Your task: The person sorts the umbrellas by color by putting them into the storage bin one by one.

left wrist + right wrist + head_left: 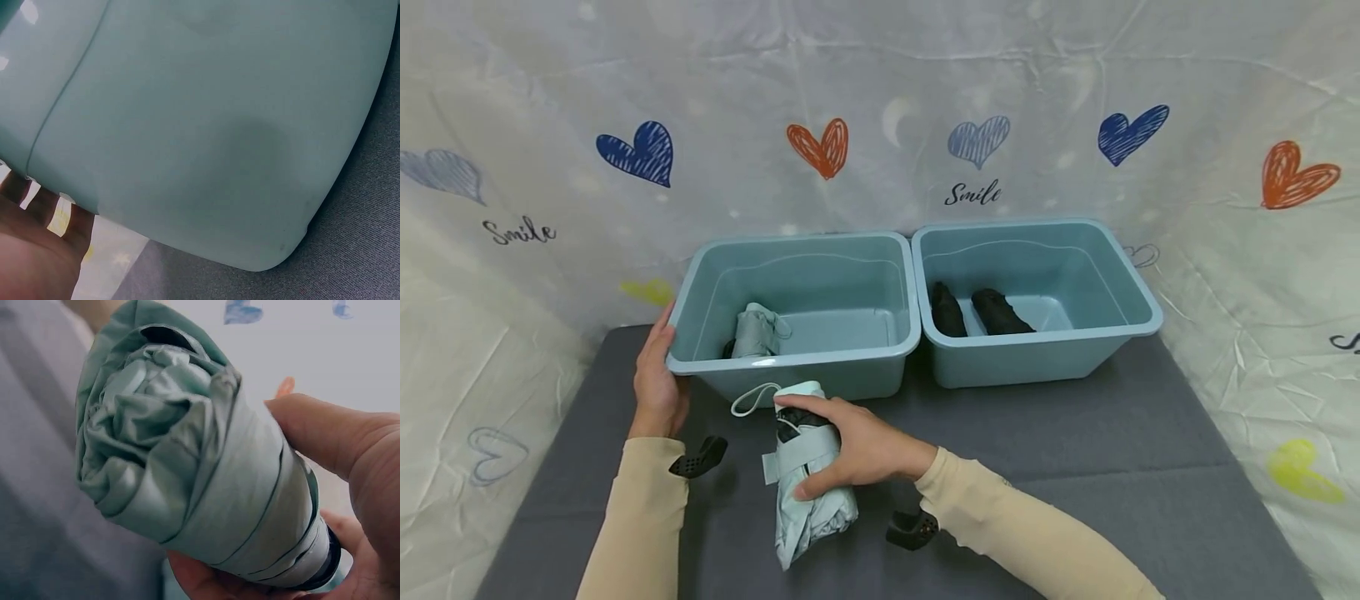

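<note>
A folded pale green umbrella [812, 492] with a wrist loop and a strap round it is gripped by my right hand [868, 442], thumb on one side and fingers on the other. It is held in front of the left blue-green bin [820, 362], handle end towards the bin. In the right wrist view the bunched fabric end of the umbrella [150, 431] faces the camera. My left hand [658, 383] touches the left end of that bin, its fingers fairly straight along the side under the rim. Inside the bin lies a grey-green folded umbrella [756, 332], with something black partly hidden beside it.
A second blue-green bin [1015, 358] stands close on the right, holding two dark rolled items, one at the left wall [947, 312] and one nearer the middle [1000, 313]. Both bins stand on a dark grey table [1075, 467] against a curtain printed with hearts [880, 67].
</note>
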{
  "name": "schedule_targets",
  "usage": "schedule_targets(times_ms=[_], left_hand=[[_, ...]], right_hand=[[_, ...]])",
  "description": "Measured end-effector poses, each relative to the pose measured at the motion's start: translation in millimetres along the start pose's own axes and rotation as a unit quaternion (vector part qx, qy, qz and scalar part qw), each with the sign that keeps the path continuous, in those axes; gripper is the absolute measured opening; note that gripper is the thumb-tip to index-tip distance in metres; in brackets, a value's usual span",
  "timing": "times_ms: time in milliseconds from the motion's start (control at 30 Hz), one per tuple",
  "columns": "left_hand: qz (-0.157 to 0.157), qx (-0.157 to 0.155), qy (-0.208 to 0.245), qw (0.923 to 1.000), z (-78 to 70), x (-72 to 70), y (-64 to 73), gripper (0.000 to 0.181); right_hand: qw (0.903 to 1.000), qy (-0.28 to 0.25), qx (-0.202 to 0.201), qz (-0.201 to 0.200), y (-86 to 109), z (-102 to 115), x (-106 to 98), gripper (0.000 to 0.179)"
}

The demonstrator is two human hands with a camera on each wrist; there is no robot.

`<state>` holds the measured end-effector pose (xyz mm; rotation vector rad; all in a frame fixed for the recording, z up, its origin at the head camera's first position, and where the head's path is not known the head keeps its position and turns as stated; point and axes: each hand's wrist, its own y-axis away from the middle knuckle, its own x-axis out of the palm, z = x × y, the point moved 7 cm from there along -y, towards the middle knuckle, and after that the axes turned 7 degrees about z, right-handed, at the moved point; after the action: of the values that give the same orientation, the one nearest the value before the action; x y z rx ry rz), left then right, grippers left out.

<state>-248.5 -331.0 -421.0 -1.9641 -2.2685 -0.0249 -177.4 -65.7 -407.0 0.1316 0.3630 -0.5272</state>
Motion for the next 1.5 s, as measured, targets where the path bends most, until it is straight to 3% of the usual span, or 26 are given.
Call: schedule_targets(times_ms=[267,500,800,1033,1233,1500], left_hand=[[-0.012,0.004,-0.004,0.9999,-3.1,-3.9,1.6,0.049],[0.002,-0.002,-0.004,1.0,-1.4,-3.4,1.3,0.049],[0.0,0.011,-0.006,0.9999,2.3,-3.5,0.2,0.049],[0.009,0.016,-0.008,0.9998,-1.2,-0.7,0.3,0.05],[0.006,0.016,-0.006,0.9998,-1.4,-0.6,0.3,0.05],[-0.001,0.008,0.003,1.0,1.4,-0.5,-0.3,0.05]], right_hand=[[0.9959,-0.074,-0.052,-0.002,-18.7,42.1,-26.9,0.097],[0.9913,-0.119,-0.03,-0.048,-53.3,52.6,-61.7,0.094],[0.9767,-0.181,0.037,-0.109,-110.5,26.7,-93.4,0.091],[0.9613,-0.229,0.071,-0.136,-134.8,5.3,-101.3,0.092],[0.9597,-0.223,0.085,-0.149,-141.9,-4.0,-103.5,0.094],[0.9659,-0.167,0.116,-0.161,-149.1,-16.1,-105.4,0.094]])
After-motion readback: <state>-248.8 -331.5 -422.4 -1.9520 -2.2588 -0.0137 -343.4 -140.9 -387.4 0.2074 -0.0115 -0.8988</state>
